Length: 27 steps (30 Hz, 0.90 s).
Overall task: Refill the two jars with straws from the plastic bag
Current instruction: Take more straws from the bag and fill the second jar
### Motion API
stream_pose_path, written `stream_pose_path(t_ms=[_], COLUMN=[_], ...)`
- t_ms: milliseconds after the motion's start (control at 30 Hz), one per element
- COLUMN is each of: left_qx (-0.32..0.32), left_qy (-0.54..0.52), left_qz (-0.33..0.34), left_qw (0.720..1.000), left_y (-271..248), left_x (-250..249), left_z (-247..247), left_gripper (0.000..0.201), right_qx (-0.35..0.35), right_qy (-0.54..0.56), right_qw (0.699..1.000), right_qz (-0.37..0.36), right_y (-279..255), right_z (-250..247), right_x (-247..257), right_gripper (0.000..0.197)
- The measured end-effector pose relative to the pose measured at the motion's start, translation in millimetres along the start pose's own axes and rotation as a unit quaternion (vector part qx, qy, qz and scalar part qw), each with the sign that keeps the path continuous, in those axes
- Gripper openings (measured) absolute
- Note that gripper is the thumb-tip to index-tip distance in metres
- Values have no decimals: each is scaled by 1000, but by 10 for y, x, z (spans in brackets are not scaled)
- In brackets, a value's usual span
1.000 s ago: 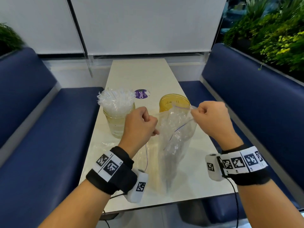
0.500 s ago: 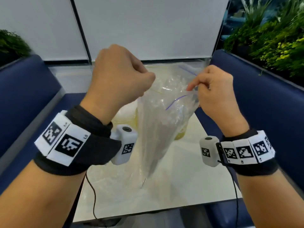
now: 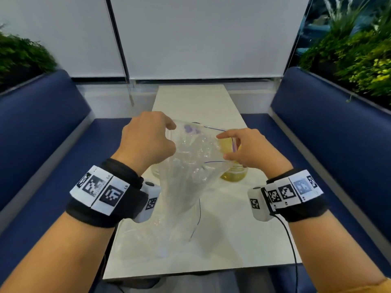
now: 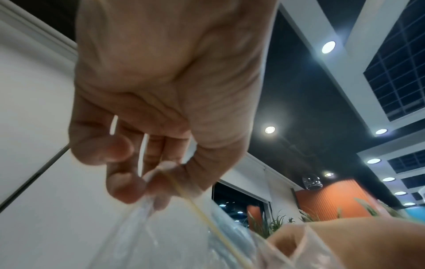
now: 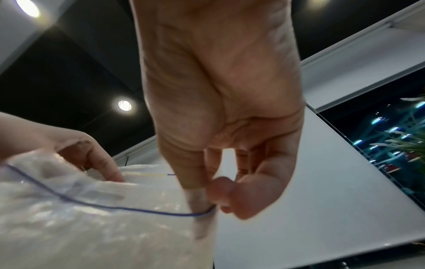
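Observation:
I hold a clear plastic bag [image 3: 186,180] with a blue zip line upright over the white table [image 3: 222,246]. My left hand [image 3: 148,140] pinches the left edge of its mouth, and the same pinch shows in the left wrist view on the bag [image 4: 147,227]. My right hand [image 3: 247,149] pinches the right edge of the bag [image 5: 92,227] at the blue line. The mouth is pulled apart. A yellow glass jar [image 3: 232,174] stands behind the bag on the right. The other jar [image 3: 155,172] is mostly hidden behind my left hand and the bag.
Blue padded benches [image 3: 42,132] run along both sides of the narrow table. A white wall panel [image 3: 190,37] closes the far end. Green plants [image 3: 355,51] stand behind the right bench and at the far left. Wrist camera cables hang near the table's front edge.
Both hands came down from the raised position with the bag. The bag's mouth, held closed a second ago, is now spread apart between them.

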<state>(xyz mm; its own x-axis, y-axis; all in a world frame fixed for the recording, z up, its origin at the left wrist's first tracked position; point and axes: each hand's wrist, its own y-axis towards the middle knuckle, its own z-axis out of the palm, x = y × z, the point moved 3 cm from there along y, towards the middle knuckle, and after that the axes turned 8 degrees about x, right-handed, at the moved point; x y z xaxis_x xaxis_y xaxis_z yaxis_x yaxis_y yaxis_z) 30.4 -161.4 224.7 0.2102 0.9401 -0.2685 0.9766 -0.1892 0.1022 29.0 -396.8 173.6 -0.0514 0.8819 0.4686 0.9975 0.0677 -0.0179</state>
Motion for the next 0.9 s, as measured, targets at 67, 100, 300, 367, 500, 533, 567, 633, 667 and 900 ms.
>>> stream_pose_path(t_ms=[67,100,300,367,500,533,567,633,667,900], left_qx=[23,39,111,121,163,171,176,182,185,195], left_qy=[4,-1,-142,-220,-335,-357,-376,-400,-401,-402], left_qz=[-3,0,44,43,47,50,51,44,36,27], left_qw=[1000,999,983,967,927,917,908,897,897,894], left_y=[13,19,8,14,12,7,2,-10,-14,8], left_x=[51,66,-24,-61,-157,-173,-178,-154,-133,-146], left_z=[72,120,424,527,689,711,728,758,781,926], left_gripper=[55,56,51,51,61,62,62,60,59,53], right_qx=[0,8,-101,-179,-16,41,86,133,148,205], right_qy=[-55,-83,-163,-88,-36,-49,-80,-210,-284,-365], right_qw=[998,996,981,978,977,975,972,953,935,901], right_qz=[9,18,17,-63,-210,-212,-203,-175,-152,-109], right_y=[-4,-6,-37,-138,-168,-124,-79,5,33,-14], right_z=[83,137,150,177,559,654,724,831,873,940], right_x=[-53,-79,-40,148,437,429,397,279,214,74], right_gripper=[51,51,21,17,16,12,12,38,54,80])
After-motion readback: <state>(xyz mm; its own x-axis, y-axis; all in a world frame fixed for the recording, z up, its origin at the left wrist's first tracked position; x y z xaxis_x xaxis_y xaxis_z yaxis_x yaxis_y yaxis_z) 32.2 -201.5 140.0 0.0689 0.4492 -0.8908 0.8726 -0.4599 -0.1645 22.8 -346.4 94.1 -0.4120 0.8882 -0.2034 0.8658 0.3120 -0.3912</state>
